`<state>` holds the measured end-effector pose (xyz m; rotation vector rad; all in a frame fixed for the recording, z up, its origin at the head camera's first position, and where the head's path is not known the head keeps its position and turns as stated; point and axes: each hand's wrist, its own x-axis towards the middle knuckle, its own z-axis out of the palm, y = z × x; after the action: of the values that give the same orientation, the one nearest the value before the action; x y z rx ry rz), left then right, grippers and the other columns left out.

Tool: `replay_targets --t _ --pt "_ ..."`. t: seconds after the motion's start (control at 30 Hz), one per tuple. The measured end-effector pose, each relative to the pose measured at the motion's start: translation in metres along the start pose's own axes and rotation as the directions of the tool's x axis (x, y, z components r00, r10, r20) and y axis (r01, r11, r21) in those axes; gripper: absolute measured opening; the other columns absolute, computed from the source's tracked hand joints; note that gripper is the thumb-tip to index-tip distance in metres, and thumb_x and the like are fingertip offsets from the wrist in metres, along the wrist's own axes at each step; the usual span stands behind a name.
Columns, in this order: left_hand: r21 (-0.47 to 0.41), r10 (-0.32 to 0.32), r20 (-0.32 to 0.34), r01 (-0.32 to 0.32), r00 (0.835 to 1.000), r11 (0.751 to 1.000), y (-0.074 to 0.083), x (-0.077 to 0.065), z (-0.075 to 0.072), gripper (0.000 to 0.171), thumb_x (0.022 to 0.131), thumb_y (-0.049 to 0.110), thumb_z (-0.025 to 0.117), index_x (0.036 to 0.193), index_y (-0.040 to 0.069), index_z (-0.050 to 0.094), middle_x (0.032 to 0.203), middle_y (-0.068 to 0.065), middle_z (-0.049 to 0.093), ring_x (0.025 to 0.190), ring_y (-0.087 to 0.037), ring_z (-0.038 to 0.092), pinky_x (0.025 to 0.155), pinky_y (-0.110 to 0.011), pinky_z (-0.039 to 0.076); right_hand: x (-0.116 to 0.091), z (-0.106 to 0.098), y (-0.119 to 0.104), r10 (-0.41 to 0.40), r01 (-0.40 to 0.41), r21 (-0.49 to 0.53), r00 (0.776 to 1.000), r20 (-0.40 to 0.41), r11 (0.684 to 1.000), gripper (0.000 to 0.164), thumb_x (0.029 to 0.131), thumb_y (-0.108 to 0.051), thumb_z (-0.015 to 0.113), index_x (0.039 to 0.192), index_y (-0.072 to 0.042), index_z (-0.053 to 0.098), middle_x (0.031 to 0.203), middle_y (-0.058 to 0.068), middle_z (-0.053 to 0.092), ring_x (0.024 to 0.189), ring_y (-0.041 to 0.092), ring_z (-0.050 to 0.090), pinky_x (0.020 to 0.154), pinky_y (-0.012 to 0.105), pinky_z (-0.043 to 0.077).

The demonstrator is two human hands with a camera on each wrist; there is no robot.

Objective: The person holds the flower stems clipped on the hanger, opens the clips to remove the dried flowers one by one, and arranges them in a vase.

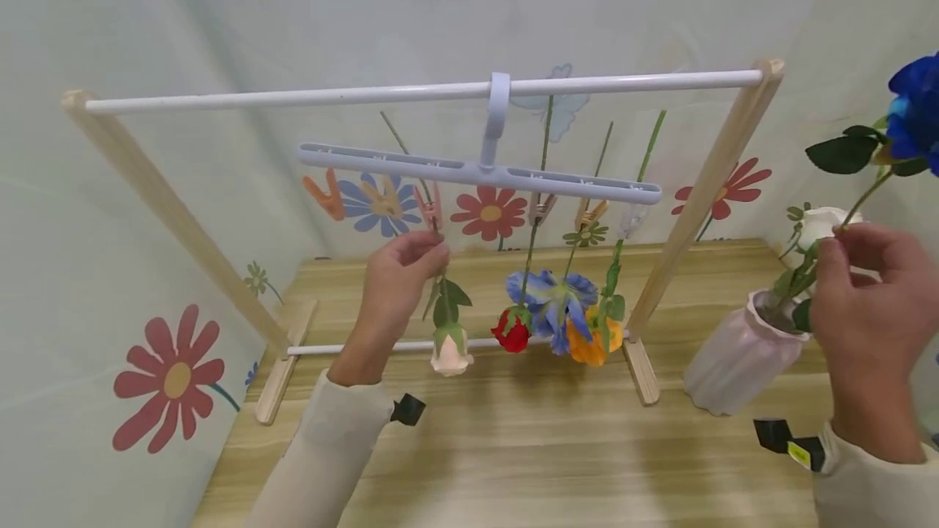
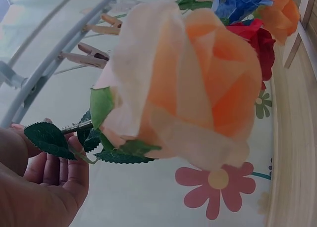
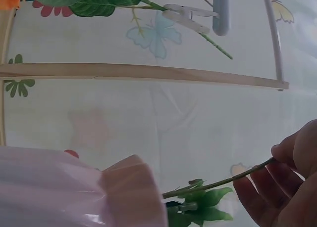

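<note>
My left hand (image 1: 406, 271) pinches the stem of a peach rose (image 1: 450, 351), which hangs head down below a pink clip (image 1: 430, 206) on the pale hanger (image 1: 411, 165). In the left wrist view that rose (image 2: 183, 83) fills the middle, with its leaves near the fingers. At the right, my right hand (image 1: 880, 300) holds the thin stem of a blue flower (image 1: 917, 116) between thumb and fingers, its bloom upward. Below this hand stands a pinkish-white ribbed vase (image 1: 741, 357); in the right wrist view the held stem (image 3: 223, 181) runs down to its mouth.
A wood-and-white rack (image 1: 293, 94) bears the hanger. Clipped beside the peach rose hang a red rose (image 1: 511, 331), a blue-violet flower (image 1: 550, 300) and an orange flower (image 1: 592, 341). An orange clip (image 1: 326, 194) hangs at the hanger's left. A white flower (image 1: 822, 226) rises from the vase.
</note>
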<state>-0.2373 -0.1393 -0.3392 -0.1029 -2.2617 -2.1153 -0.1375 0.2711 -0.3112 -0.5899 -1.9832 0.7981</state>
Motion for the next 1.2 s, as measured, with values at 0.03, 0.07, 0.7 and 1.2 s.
replay_targets --t 0.03,0.07,0.7,1.2 --pt "0.007 -0.005 0.001 0.005 1.000 1.000 0.000 0.000 -0.001 0.023 0.094 0.014 0.072 0.116 0.005 0.070 0.112 -0.015 0.072 0.093 -0.015 0.070 0.086 -0.024 0.058 -0.001 0.001 0.004 0.001 -0.001 -0.006 1.000 -0.001 1.000 0.036 0.103 -0.033 0.057 0.127 -0.009 0.068 0.101 -0.037 0.045 0.091 -0.020 0.042 0.084 0.004 0.040" --pt "0.016 -0.009 0.002 0.008 1.000 1.000 0.000 -0.001 -0.002 0.023 0.094 0.014 0.072 0.115 0.005 0.070 0.111 -0.014 0.073 0.094 -0.017 0.071 0.087 -0.024 0.058 -0.003 0.003 0.008 -0.002 0.002 -0.017 1.000 0.000 1.000 0.037 0.102 -0.033 0.057 0.126 -0.008 0.068 0.102 -0.034 0.047 0.091 -0.020 0.041 0.083 0.004 0.040" --pt "0.076 -0.030 -0.065 0.035 0.997 0.996 0.001 -0.013 -0.024 0.026 0.098 0.024 0.069 0.115 0.004 0.071 0.094 0.002 0.073 0.090 -0.012 0.073 0.097 -0.034 0.056 -0.012 0.005 0.030 0.083 -0.032 -0.243 0.975 0.205 0.969 0.043 0.103 -0.029 0.052 0.134 0.000 0.060 0.121 0.026 0.068 0.095 0.034 0.060 0.060 0.005 0.024" --pt "0.020 -0.015 -0.043 0.016 0.999 1.000 -0.004 -0.007 -0.008 0.019 0.096 0.020 0.072 0.108 0.005 0.073 0.091 -0.004 0.073 0.085 -0.015 0.070 0.086 -0.029 0.061 -0.047 0.001 -0.026 -0.084 0.083 0.015 0.985 0.153 0.996 0.031 0.096 -0.026 0.069 0.109 0.002 0.071 0.083 -0.031 0.053 0.068 -0.019 0.040 0.066 -0.003 0.033"
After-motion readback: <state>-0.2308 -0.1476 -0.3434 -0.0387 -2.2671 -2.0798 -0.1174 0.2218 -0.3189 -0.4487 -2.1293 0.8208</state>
